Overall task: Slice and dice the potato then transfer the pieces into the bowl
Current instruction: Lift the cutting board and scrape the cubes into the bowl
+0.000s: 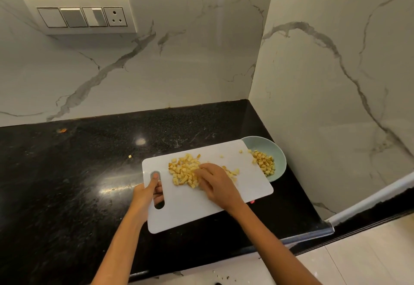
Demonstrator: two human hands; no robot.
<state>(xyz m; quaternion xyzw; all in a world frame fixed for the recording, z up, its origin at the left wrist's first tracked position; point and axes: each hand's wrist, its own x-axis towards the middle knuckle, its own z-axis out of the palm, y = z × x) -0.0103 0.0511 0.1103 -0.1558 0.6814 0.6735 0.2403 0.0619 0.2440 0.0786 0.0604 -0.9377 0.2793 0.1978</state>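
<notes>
A white cutting board is held over the black counter, its right end lying over the rim of a pale green bowl. My left hand grips the board's handle end, with fingers through the slot. A heap of diced potato sits on the board's middle. My right hand lies flat on the board with fingers straight, touching the right side of that heap. More diced potato is inside the bowl, and a few cubes sit near the board's right end.
The black granite counter ends at marble walls behind and to the right. One stray potato cube lies on the counter left of the board. A small red object peeks from under the board's near edge. Scraps lie on the floor below.
</notes>
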